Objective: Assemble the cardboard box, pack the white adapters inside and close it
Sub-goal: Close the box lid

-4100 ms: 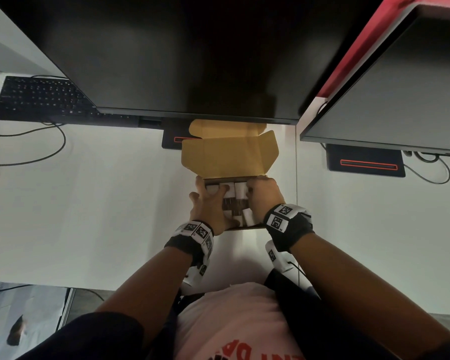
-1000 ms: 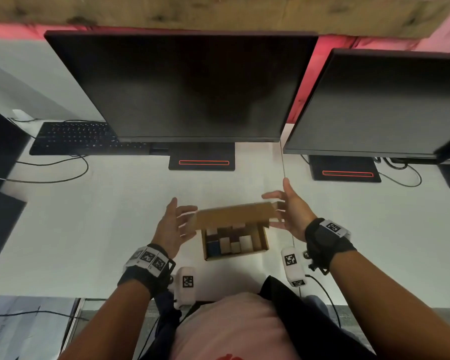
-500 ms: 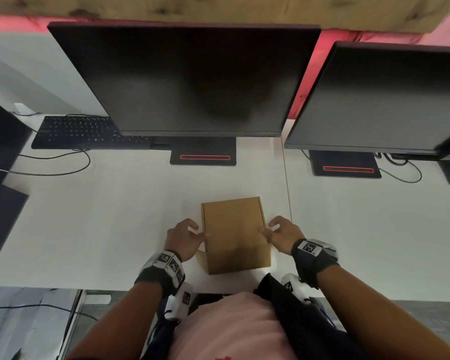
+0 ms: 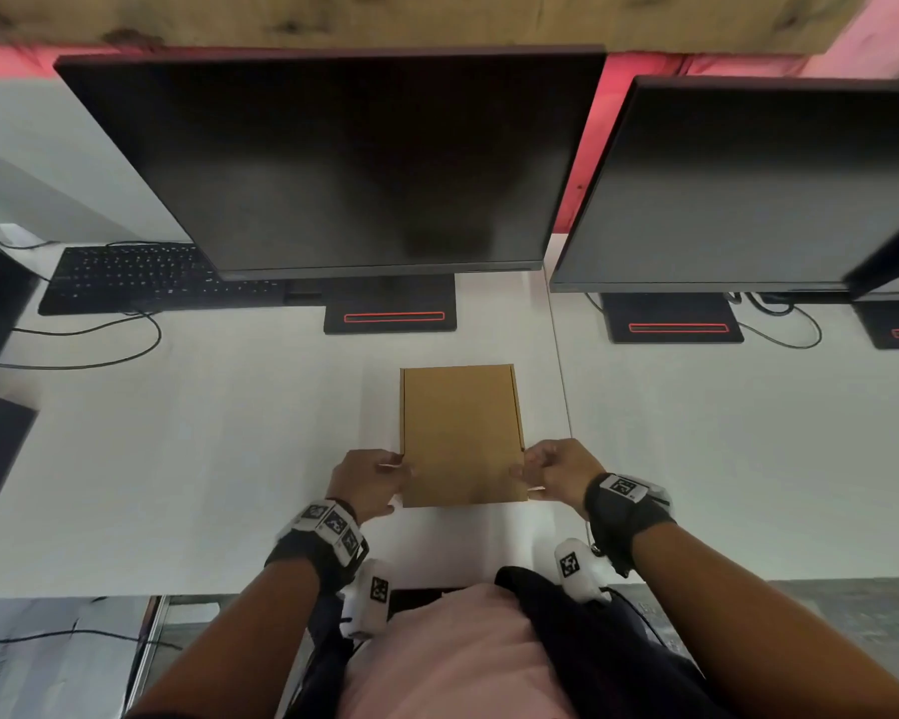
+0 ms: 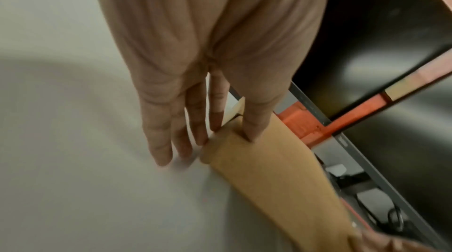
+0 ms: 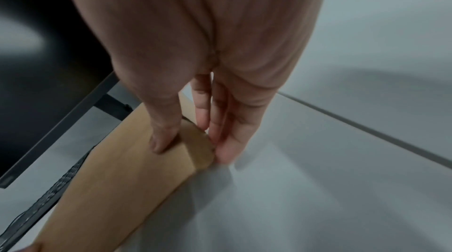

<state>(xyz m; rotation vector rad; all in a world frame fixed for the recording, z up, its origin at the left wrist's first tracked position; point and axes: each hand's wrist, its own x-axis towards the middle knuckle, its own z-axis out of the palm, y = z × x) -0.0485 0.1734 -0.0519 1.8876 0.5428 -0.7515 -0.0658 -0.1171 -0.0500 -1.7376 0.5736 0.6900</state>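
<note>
The brown cardboard box point(image 4: 460, 433) lies flat on the white desk with its lid down. The white adapters are hidden inside. My left hand point(image 4: 372, 482) holds the near left edge of the box. In the left wrist view its thumb point(image 5: 252, 132) presses on the lid while the fingers point(image 5: 200, 136) lie against the side flap. My right hand point(image 4: 546, 469) mirrors it at the near right edge, with its thumb point(image 6: 161, 144) on the lid and its fingers point(image 6: 220, 148) against the rounded side flap.
Two dark monitors point(image 4: 343, 158) point(image 4: 759, 189) hang over the back of the desk, their bases point(image 4: 390, 311) point(image 4: 673, 321) behind the box. A black keyboard point(image 4: 146, 277) and cables point(image 4: 100, 355) lie at the back left. The desk's front edge point(image 4: 125, 594) is close to my body.
One second ago the lid stood half raised over the adapters. It has since come down flat, and both hands have slid to the near side edges of the box.
</note>
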